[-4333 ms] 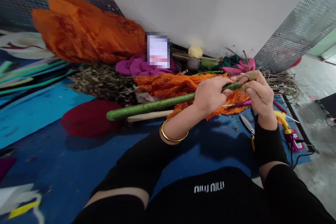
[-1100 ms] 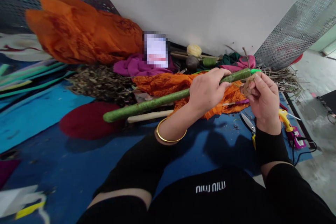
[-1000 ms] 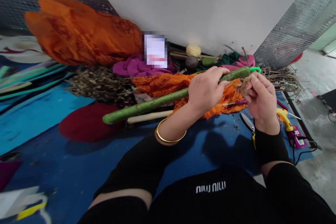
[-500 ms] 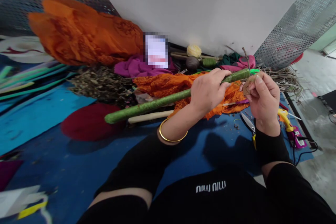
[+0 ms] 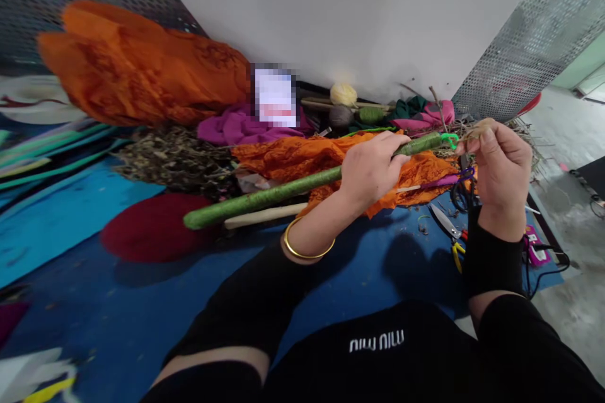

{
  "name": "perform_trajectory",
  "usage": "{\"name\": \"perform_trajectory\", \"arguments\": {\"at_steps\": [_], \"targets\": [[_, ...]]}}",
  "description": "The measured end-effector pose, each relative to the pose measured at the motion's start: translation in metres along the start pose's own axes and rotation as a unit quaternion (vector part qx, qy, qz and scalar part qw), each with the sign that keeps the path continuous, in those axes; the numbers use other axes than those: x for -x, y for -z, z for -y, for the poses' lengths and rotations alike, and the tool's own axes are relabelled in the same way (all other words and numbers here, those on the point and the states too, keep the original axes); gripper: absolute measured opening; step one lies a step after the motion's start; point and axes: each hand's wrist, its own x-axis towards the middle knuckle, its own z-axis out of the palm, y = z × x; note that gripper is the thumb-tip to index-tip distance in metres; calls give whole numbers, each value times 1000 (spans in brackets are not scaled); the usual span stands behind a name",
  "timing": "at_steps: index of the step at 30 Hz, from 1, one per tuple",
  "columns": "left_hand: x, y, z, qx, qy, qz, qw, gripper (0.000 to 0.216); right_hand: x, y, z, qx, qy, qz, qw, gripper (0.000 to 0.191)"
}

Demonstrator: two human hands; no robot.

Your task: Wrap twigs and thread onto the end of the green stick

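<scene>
My left hand [image 5: 371,169] is wrapped around a long green-wrapped stick [image 5: 265,196] that slants from lower left up to the right, above the blue mat. The stick's right end carries a bright green loop [image 5: 449,139]. My right hand [image 5: 501,167] is closed just right of that end, pinching a thin brownish strand [image 5: 474,130] between thumb and fingers. Dark scissors with purple handles [image 5: 462,192] hang from the lower fingers of that hand. A gold bangle sits on my left wrist.
Orange cloth [image 5: 142,69], purple cloth [image 5: 236,126], dried twigs [image 5: 174,160] and yarn balls [image 5: 343,94] lie along the white wall. A dark red round pad [image 5: 151,227] and a pale wooden stick [image 5: 262,215] rest on the blue mat [image 5: 118,289]. Snips [image 5: 444,223] lie at right.
My right hand has pulled away to the right of the stick's end, drawing the brown strand out. Scissors now hang from it. The left hand keeps its grip on the stick.
</scene>
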Motion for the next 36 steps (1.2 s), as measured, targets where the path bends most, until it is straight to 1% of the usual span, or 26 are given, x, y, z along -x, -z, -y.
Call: {"name": "perform_trajectory", "arguments": {"at_steps": [2,6,9,12,14,16,19,24,28,33,36], "targets": [[0,1,-1,-1,5,4,1000,37,0,2,2,-7,-9,19,1000,34],[-2,2,-1,-3,16,9,1000,36,5,1,-1,-20,-22,85,996,39],[-4,3,0,-1,10,30,1000,35,7,-1,-9,12,-10,89,996,38],[-4,1,0,5,-3,62,998,36,4,-5,-19,62,44,79,994,38],[-3,-1,0,7,-12,78,997,38,1,-8,-24,116,81,96,985,37],[-2,-3,1,9,-25,95,995,40,-2,-9,-27,181,105,122,970,35],[0,-6,2,4,-41,117,992,41,-3,-9,-29,265,120,161,943,29],[3,-6,-6,-13,-50,151,987,39,-3,-7,-33,339,112,226,907,27],[7,-10,-14,-51,-43,162,985,36,-6,-4,-40,388,93,249,883,28],[12,-20,-20,-99,-42,158,982,34,-9,0,-46,409,61,265,871,30],[15,-25,-21,-109,-38,137,984,35,-9,0,-45,408,40,266,872,31]]}}
